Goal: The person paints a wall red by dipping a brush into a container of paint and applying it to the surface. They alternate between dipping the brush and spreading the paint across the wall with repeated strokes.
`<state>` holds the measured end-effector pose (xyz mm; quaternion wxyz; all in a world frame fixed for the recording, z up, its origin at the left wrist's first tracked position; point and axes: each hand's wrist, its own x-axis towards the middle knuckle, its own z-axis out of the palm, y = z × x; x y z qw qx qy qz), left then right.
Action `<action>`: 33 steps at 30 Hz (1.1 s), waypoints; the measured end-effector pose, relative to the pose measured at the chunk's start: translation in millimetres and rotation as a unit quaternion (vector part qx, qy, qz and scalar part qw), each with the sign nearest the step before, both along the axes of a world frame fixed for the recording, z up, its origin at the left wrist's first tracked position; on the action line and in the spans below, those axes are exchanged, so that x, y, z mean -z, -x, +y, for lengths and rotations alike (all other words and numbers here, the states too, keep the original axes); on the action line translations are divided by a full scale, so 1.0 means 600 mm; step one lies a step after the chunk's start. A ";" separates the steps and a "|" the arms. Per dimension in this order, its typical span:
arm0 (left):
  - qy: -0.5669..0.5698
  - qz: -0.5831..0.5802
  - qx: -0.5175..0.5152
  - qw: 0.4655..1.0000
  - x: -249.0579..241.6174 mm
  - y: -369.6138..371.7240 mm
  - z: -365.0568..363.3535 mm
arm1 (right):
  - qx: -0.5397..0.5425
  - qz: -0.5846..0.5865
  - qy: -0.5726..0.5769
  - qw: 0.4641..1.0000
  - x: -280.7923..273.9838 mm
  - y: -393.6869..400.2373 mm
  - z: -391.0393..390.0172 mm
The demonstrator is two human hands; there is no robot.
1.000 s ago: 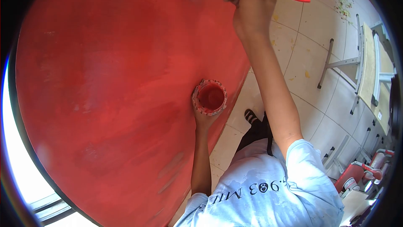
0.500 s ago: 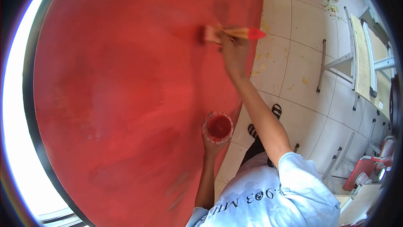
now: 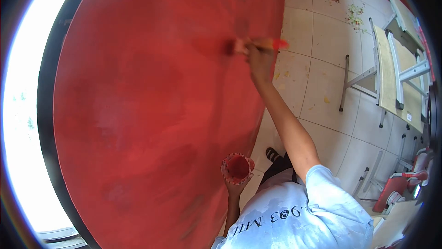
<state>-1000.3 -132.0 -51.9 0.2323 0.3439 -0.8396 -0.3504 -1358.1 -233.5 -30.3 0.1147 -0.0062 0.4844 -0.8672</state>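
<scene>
My right hand (image 3: 260, 60) grips a paintbrush (image 3: 267, 43) with a wooden handle tipped in red. Its bristles, dark with paint and smeared by motion, are against the red wall (image 3: 152, 92). Lower down, my left hand (image 3: 235, 188) is wrapped around a paint cup (image 3: 237, 169), whose rim is crusted with drips. Red paint shows inside the cup. Most of the left fingers are hidden beneath it. Darker, wet-looking patches and a few greyish marks lie on the red surface.
A bright window (image 3: 23, 111) with a dark frame borders the wall at left. On the right is a tiled floor (image 3: 327, 83) with paint flakes. Tables with metal legs (image 3: 391, 74) lie tipped over there, and a red chair (image 3: 391, 191) stands at lower right.
My right hand has moved the brush slightly right and down across the wall. The cup in my left hand sits lower in view, and the whole view has shifted a little.
</scene>
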 end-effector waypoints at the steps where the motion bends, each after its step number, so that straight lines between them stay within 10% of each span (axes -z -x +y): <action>1: 0.001 -0.004 0.001 1.000 0.008 -0.006 0.002 | -0.010 0.050 0.030 0.998 -0.039 0.011 -0.019; 7: -0.035 0.019 0.003 0.999 0.026 -0.030 0.020 | -0.066 -0.067 0.260 0.961 -0.234 0.022 -0.004; 15: -0.039 0.066 0.002 0.997 0.030 -0.052 0.024 | -0.023 -0.129 -0.069 0.989 0.119 -0.099 0.052; 23: -0.053 0.066 -0.005 0.996 0.003 -0.087 0.038 | -0.012 -0.021 0.140 0.990 -0.168 -0.079 0.004; 27: -0.099 0.085 -0.029 0.991 0.001 -0.110 0.051 | -0.056 -0.177 0.134 0.974 -0.012 -0.114 -0.005; 33: -0.145 0.084 -0.006 0.986 0.020 -0.142 0.053 | -0.070 -0.260 -0.204 0.941 0.298 -0.234 0.299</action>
